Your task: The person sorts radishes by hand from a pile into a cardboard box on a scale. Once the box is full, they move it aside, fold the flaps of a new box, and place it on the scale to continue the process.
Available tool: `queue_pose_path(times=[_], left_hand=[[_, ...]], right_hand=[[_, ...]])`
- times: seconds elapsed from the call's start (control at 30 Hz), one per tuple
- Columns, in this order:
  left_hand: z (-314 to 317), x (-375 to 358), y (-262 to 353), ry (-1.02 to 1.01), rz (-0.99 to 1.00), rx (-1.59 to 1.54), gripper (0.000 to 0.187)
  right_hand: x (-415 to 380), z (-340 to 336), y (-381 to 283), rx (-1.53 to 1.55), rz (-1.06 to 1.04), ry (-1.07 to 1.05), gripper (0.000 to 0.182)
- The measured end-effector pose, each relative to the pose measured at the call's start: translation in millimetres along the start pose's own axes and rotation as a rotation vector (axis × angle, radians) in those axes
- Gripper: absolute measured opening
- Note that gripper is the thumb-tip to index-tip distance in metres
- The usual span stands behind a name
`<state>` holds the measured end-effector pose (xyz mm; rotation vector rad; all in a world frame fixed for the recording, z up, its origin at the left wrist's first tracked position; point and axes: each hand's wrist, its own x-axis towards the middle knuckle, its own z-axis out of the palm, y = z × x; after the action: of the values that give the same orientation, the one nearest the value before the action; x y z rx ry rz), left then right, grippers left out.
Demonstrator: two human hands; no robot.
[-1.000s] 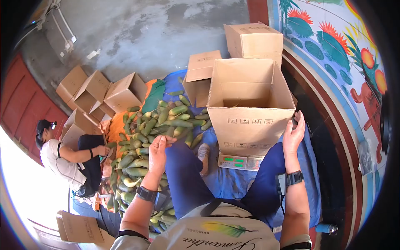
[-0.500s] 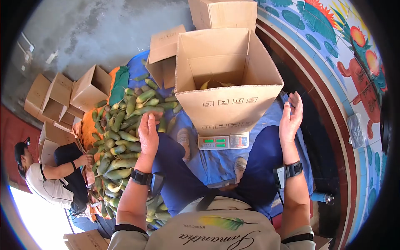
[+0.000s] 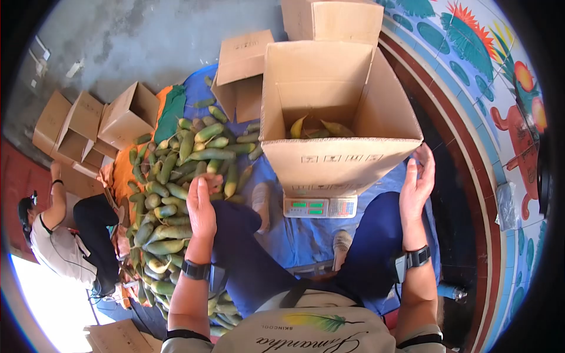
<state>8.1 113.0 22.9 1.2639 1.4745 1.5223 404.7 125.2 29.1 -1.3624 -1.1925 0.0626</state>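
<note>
In front of me a tall open carton [image 3: 329, 167] stands on a digital weighing scale [image 3: 321, 207] with lit green displays. Inside it, several green radishes [image 3: 335, 128] show near the bottom. My left hand [image 3: 203, 209] is held up over the edge of the radish heap [image 3: 170, 200], fingers stretched out, holding nothing. To the right of the carton, my right hand [image 3: 419, 185] is raised with fingers apart, its fingertips close to the carton's near right corner. Both hands flank the carton at a distance from each other.
A person [image 3: 65, 241] sits at the left beside the heap, an arm raised toward stacked cartons [image 3: 126, 115]. More cartons [image 3: 332, 20] stand behind mine. Blue sheeting [image 3: 294, 238] covers the floor. A painted tiled wall [image 3: 471, 76] curves along the right.
My view has shifted, so the carton sits further right and more of its inside shows. Both hands stay open and raised. The person at left has lifted an arm from the heap toward the cartons.
</note>
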Motion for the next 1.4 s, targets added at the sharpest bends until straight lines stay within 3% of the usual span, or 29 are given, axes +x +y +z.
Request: queue_pose_path(times=[0.23,0.33,0.37,0.43,0.53,0.77,0.83,0.9,0.97,1.03,1.1,1.13,1.2,1.23,1.3,1.33,1.4], left_hand=[[7,3,-6,-0.035,0.009,0.086,0.04],[11,7,-10,-0.077,0.008,0.042,0.041],[13,8,-10,-0.069,-0.011,0.039,0.04],[17,10,-8,-0.115,-0.003,0.019,0.039],[23,15,-8,-0.197,-0.015,-0.012,0.038],[40,13,-8,-0.218,-0.007,0.018,0.037],[38,16,-14,-0.226,-0.006,0.011,0.037],[42,16,-11,-0.249,0.005,0.025,0.037],[47,18,-14,-0.286,0.018,0.037,0.038],[53,23,-19,-0.296,0.014,0.069,0.039],[62,23,-14,-0.325,0.021,0.116,0.041],[64,26,-16,-0.33,0.018,0.125,0.043],[71,24,-11,-0.335,0.022,0.154,0.045],[74,24,-10,-0.347,0.034,0.153,0.045],[75,28,-16,-0.314,0.014,0.132,0.047],[77,30,-17,-0.327,0.026,0.132,0.047],[79,36,-22,-0.266,0.001,0.153,0.047]], right_hand=[[-6,16,-5,0.14,0.097,0.107,0.039],[-10,23,-11,0.15,0.013,0.207,0.041],[-11,20,-11,-0.065,-0.03,0.191,0.042],[-14,13,-20,0.019,0.068,0.17,0.043],[-29,-13,-9,-0.064,0.053,0.154,0.044],[-125,-133,109,-0.669,0.193,0.056,0.042],[-174,-187,148,-0.891,0.301,0.029,0.043],[-229,-250,175,-1.103,0.517,-0.007,0.032],[-281,-312,175,-1.388,0.848,-0.195,0.023],[-329,-353,161,-1.541,1.072,-0.061,0.026],[-350,-385,132,-1.478,1.415,-0.189,0.028],[-359,-390,119,-1.473,1.438,-0.172,0.028],[-379,-394,99,-1.663,1.4,0.273,0.032],[-395,-398,101,-1.655,1.414,0.284,0.032],[-428,-408,111,-1.681,1.172,0.216,0.046],[-425,-406,107,-1.674,1.188,0.228,0.046],[-401,-401,105,-1.402,1.592,0.005,0.044]])
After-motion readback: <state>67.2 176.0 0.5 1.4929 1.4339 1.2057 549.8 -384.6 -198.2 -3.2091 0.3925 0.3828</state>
